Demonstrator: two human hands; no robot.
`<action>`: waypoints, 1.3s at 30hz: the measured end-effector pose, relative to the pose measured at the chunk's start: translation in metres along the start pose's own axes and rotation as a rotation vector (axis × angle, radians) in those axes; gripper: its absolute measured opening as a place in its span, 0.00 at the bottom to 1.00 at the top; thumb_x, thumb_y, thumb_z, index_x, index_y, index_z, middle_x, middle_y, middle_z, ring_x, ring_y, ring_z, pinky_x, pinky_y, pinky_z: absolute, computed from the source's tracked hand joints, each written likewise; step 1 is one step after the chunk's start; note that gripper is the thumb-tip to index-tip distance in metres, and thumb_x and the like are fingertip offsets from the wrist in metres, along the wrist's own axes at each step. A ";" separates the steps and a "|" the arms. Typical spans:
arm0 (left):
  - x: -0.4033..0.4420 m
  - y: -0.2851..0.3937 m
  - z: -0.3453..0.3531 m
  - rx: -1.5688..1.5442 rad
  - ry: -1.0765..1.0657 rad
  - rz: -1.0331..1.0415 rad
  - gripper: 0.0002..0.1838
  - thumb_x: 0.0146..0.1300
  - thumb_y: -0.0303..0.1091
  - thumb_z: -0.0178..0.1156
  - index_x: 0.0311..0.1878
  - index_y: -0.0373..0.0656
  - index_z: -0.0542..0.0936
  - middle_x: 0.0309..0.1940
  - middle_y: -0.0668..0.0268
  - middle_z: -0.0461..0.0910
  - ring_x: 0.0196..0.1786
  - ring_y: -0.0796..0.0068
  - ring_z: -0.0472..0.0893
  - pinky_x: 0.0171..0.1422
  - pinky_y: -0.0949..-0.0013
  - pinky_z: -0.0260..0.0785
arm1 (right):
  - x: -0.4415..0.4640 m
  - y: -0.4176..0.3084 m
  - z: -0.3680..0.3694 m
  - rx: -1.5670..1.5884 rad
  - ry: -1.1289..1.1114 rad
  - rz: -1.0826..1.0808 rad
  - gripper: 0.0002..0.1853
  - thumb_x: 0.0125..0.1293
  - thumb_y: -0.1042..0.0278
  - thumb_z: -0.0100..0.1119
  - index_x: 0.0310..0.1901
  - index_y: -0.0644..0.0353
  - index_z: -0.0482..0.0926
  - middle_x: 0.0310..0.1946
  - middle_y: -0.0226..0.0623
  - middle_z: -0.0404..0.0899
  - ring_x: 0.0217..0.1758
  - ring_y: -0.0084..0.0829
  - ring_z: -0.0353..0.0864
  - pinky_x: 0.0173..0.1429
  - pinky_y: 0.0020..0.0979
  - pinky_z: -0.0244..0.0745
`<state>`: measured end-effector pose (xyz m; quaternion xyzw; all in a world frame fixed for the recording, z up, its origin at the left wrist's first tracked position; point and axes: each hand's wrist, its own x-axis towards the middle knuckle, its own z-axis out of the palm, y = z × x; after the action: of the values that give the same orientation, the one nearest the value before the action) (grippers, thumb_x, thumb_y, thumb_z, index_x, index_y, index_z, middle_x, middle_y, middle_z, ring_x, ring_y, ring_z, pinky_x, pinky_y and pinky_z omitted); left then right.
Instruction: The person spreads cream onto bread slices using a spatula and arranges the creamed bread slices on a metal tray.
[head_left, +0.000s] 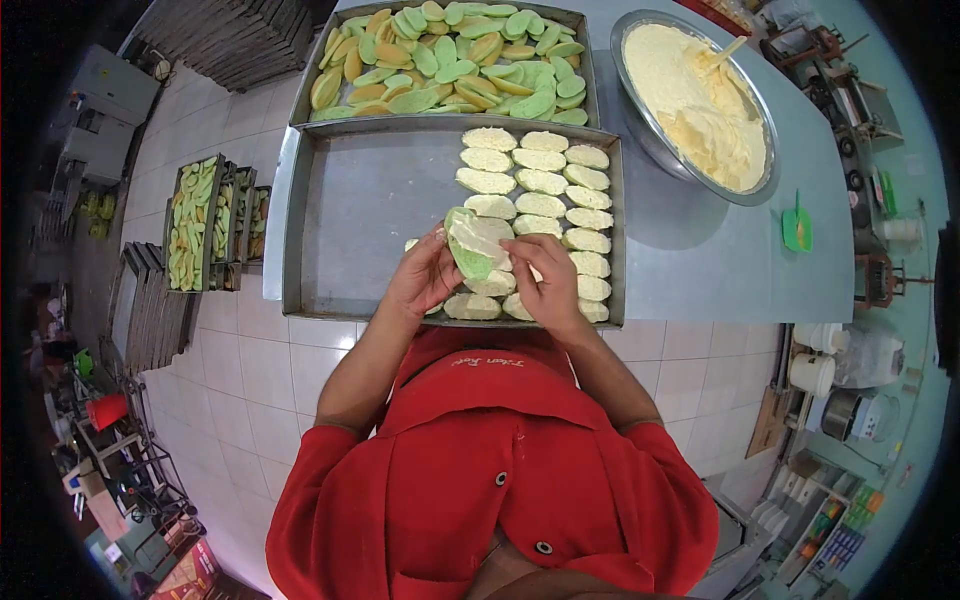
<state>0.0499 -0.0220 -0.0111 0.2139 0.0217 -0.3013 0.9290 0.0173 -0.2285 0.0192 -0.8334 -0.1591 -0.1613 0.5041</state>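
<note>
Likely spreading step: left hand [422,272] grips green bread slice [472,264], right hand [548,278] pinches apparent scraper [495,240]; next needs even cream [466,231].

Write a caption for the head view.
Left hand holds a partly coated green piece, right hand at its edge, over a tray of coated pieces.

Left hand [423,277] and right hand [547,283] are facing each other at close quarters.
Left forearm [363,368] and right forearm [617,378] are reaching forward and slanting inward; the left fingers [425,253] are gripping, while the right fingers [527,252] are bending toward them.
</note>
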 end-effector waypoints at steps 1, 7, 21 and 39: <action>-0.001 0.001 0.001 -0.013 0.001 -0.001 0.27 0.73 0.38 0.51 0.69 0.36 0.60 0.65 0.53 0.69 0.66 0.59 0.73 0.68 0.56 0.72 | -0.002 0.003 -0.004 -0.115 0.023 -0.085 0.16 0.57 0.83 0.58 0.46 0.58 0.82 0.33 0.40 0.78 0.38 0.40 0.78 0.42 0.35 0.73; -0.002 -0.003 0.001 0.015 0.026 -0.032 0.27 0.73 0.38 0.51 0.70 0.40 0.60 0.66 0.55 0.69 0.65 0.60 0.74 0.66 0.55 0.73 | -0.002 0.016 -0.034 -0.223 -0.019 -0.011 0.16 0.58 0.85 0.55 0.46 0.58 0.82 0.33 0.39 0.78 0.38 0.40 0.77 0.41 0.36 0.72; 0.017 -0.021 -0.012 -0.065 0.172 -0.009 0.26 0.72 0.45 0.53 0.66 0.39 0.67 0.62 0.54 0.73 0.61 0.56 0.77 0.64 0.55 0.74 | -0.006 -0.014 -0.055 -0.003 -0.227 -0.053 0.17 0.59 0.85 0.56 0.48 0.58 0.83 0.33 0.39 0.78 0.34 0.35 0.76 0.38 0.31 0.71; -0.016 0.002 0.012 0.048 -0.094 0.009 0.36 0.66 0.39 0.62 0.73 0.40 0.57 0.64 0.58 0.70 0.65 0.63 0.74 0.66 0.59 0.73 | 0.023 0.007 -0.031 -0.208 0.029 -0.018 0.14 0.57 0.85 0.58 0.43 0.59 0.84 0.34 0.40 0.77 0.35 0.37 0.77 0.38 0.32 0.71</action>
<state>0.0372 -0.0169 0.0034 0.2219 -0.0304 -0.3073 0.9249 0.0374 -0.2572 0.0369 -0.8772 -0.1417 -0.1937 0.4158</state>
